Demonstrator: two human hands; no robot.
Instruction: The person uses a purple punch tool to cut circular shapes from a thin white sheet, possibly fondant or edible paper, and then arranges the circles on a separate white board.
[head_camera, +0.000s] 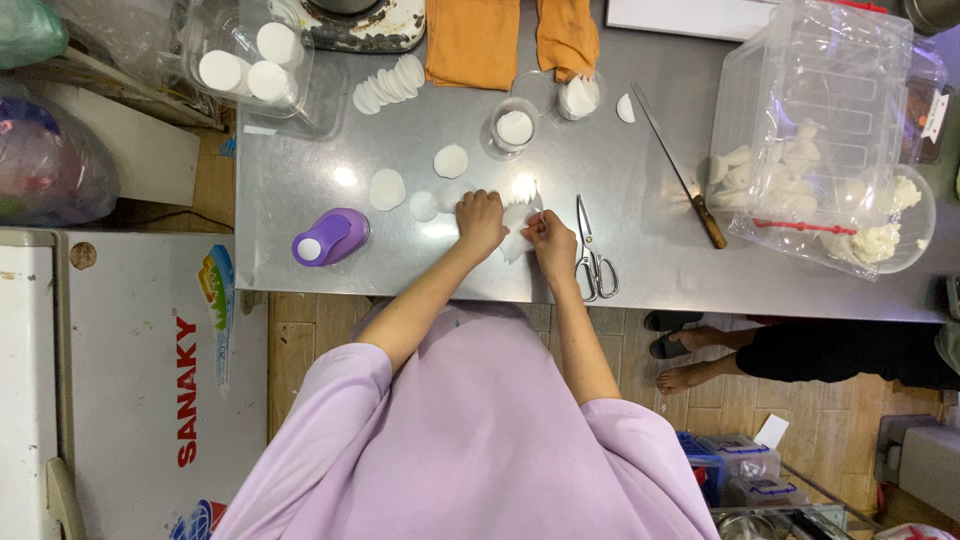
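Note:
My left hand (480, 220) and my right hand (549, 238) meet over a thin white sheet (516, 228) lying on the steel table (300, 180) near its front edge, and both pinch it. Round white discs (387, 189) lie loose just left of my left hand. Scissors (594, 262) rest on the table beside my right hand.
A purple punch tool (331, 237) sits at the left. Behind are small cups with white discs (515, 127), a fanned row of discs (390, 84), orange cloths (472, 40) and a knife (680, 175). A clear plastic box (810, 120) and a bowl of dough (890, 225) stand right. Another person's feet (690, 355) are on the floor.

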